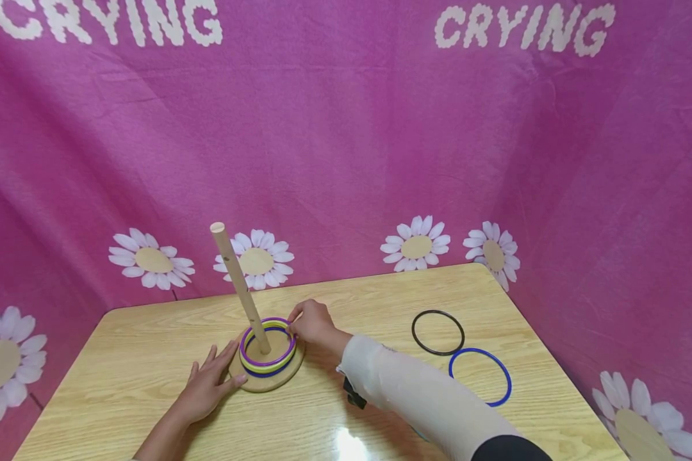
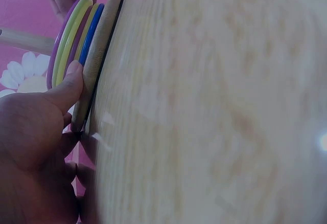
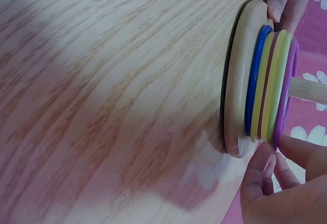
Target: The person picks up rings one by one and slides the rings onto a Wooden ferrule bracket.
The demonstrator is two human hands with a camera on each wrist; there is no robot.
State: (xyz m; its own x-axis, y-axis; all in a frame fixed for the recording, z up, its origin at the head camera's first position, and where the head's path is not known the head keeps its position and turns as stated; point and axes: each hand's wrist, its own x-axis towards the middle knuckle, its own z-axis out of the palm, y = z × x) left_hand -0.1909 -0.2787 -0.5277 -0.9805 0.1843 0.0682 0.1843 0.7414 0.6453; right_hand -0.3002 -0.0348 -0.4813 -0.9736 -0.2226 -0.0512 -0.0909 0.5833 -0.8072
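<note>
A round wooden base [image 1: 271, 384] with an upright wooden peg [image 1: 239, 282] stands on the table. Around the peg lies a stack of rings: blue [image 3: 258, 81] at the bottom, then yellow ones with a darker purple one between, and a purple ring [image 3: 287, 96] on top. My right hand [image 1: 314, 323] pinches the top purple ring at its right edge, its fingertips close to the yellow ring below. At the left of the base rests my left hand [image 1: 204, 387], fingers spread, its thumb touching the base rim.
To the right on the wooden table [image 1: 346, 288] lie a black ring [image 1: 438, 333] and a blue ring [image 1: 480, 376], touching or nearly so. My right forearm partly hides another ring at the front. A pink flowered curtain [image 1: 334, 160] hangs behind and at both sides.
</note>
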